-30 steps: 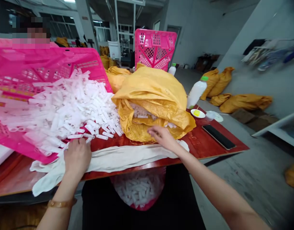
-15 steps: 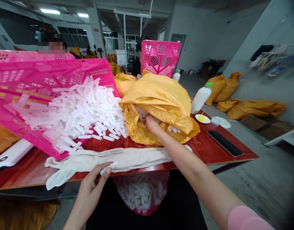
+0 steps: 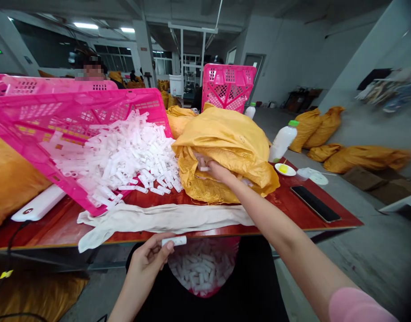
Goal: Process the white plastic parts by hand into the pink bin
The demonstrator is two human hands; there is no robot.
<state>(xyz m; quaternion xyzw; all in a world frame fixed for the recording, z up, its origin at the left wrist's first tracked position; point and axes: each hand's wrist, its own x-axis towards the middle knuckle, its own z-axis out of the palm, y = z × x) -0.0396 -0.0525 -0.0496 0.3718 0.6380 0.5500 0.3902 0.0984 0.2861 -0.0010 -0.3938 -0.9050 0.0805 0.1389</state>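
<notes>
The left grip [image 3: 151, 256] pinches a short white tube [image 3: 176, 241] between thumb and fingers, just past the near edge of the counter [image 3: 64, 223], its free end pointing right. A pinch near one end seems best: light, level, the rest of the tube uncovered. The right grip [image 3: 218, 172] reaches into the mouth of the yellow sack [image 3: 225, 129]; its fingertips are hidden, so I cannot tell whether it grasps anything. Lifting the flap wider would probably help it pick cleanly. A pale cloth [image 3: 178, 217] lies before the sack; left of that, tubes [image 3: 134, 152] spill from the tilted pink basket [image 3: 154, 96]. More fill a container [image 3: 208, 293] between the knees.
</notes>
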